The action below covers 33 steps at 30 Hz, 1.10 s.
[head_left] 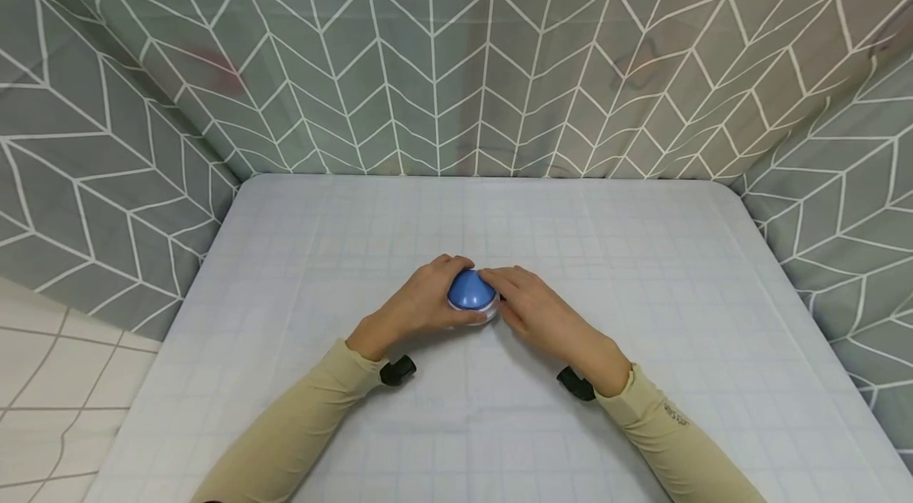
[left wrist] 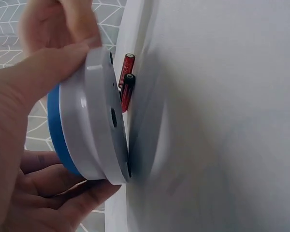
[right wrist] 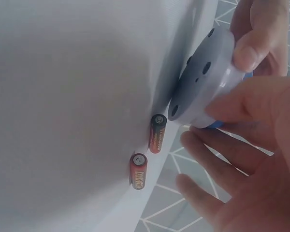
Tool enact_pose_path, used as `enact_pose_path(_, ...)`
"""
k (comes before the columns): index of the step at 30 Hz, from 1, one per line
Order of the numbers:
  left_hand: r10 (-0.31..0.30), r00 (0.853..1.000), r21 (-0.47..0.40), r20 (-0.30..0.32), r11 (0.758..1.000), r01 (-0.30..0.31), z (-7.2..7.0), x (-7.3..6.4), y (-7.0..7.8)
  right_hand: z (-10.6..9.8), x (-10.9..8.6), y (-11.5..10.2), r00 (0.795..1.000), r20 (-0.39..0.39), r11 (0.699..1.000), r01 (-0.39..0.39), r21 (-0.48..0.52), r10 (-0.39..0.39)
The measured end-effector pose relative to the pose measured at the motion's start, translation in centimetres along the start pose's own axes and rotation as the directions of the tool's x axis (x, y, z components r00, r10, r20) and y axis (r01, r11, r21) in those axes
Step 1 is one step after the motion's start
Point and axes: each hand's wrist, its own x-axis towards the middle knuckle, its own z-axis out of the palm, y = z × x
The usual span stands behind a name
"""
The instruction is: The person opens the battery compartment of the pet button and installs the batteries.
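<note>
A round push button with a blue dome (head_left: pixel 471 291) and a white base sits between both hands, tipped so that its holed underside (right wrist: pixel 195 79) shows in the wrist views. My left hand (head_left: pixel 428 299) grips it from the left, thumb on the white base (left wrist: pixel 89 111) and fingers round the far side. From the right, my right hand (head_left: pixel 536 311) pinches its edge with thumb and index finger, the other fingers spread. Two red and black batteries lie on the table beside the button, one battery (right wrist: pixel 158 134) nearer to it than the other battery (right wrist: pixel 138 172); the head view hides both.
A white cloth with faint grid lines covers the table (head_left: pixel 357 226). Grey curtains (head_left: pixel 456 51) with a white chevron pattern stand along the back and both sides. Pale floor tiles (head_left: pixel 57 384) show at the lower left.
</note>
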Motion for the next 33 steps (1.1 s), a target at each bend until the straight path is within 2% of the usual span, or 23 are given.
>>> enact_pose_path(7, 0.017, 1.000, -0.037, -0.018, 0.999, -0.018, -0.34, 0.15, -0.21, 0.11, -0.33, 0.02, 0.999, -0.027, 0.999, 0.035, -0.022, -0.036)
enact_pose_path(11, 0.017, 1.000, -0.075, -0.006, 0.997, -0.018, -0.39, 0.07, -0.36, 0.16, -0.33, -0.07, 1.000, -0.017, 1.000, 0.019, -0.002, -0.019)
enact_pose_path(20, -0.030, 1.000, -0.134, -0.008, 0.991, 0.029, -0.37, -0.25, -0.45, 0.13, -0.53, -0.20, 0.999, -0.029, 1.000, 0.015, 0.006, -0.015)
enact_pose_path(26, -0.024, 0.999, -0.201, -0.026, 0.979, 0.019, -0.55, -0.12, -0.31, -0.03, -0.46, -0.30, 0.998, -0.051, 1.000, 0.023, -0.003, -0.023)
enact_pose_path(33, -0.017, 0.999, -0.249, -0.034, 0.969, 0.008, -0.93, -0.07, 0.01, -0.49, -0.21, -0.59, 1.000, -0.025, 1.000, -0.011, 0.000, 0.011)
